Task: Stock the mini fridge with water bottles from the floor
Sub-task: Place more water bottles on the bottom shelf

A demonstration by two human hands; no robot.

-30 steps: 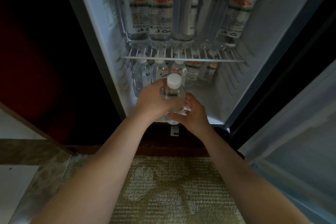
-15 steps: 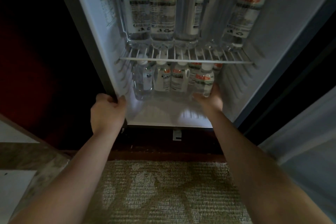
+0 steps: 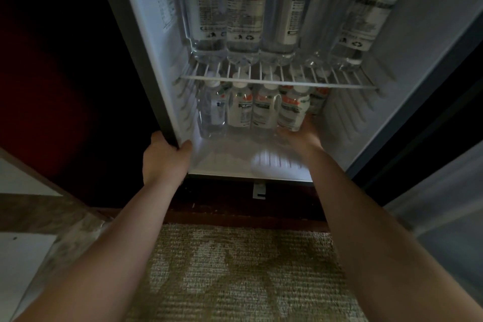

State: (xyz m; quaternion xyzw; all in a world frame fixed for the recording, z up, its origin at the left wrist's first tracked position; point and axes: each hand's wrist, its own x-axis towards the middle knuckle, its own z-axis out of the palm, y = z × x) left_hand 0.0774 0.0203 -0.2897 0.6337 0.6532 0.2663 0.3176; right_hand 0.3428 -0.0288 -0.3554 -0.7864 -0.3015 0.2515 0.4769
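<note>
The open mini fridge (image 3: 235, 162) stands in front of me, white inside. Several large water bottles (image 3: 245, 8) stand on its wire shelf (image 3: 277, 80). Below the shelf, several small bottles stand in rows at the back. My right hand (image 3: 300, 134) reaches inside and holds the rightmost small water bottle (image 3: 294, 110) from below; the bottle leans slightly left. My left hand (image 3: 163, 157) grips the lower left front edge of the fridge frame (image 3: 167, 117).
The fridge door (image 3: 444, 191) hangs open on the right. Dark red cabinet panelling surrounds the fridge on the left. A patterned carpet (image 3: 243, 274) covers the floor below, with pale stone tiles (image 3: 23, 256) at the lower left.
A second ago both hands held one small bottle at the fridge's front. My right hand has carried it to the back right row, and my left hand has moved to the fridge frame.
</note>
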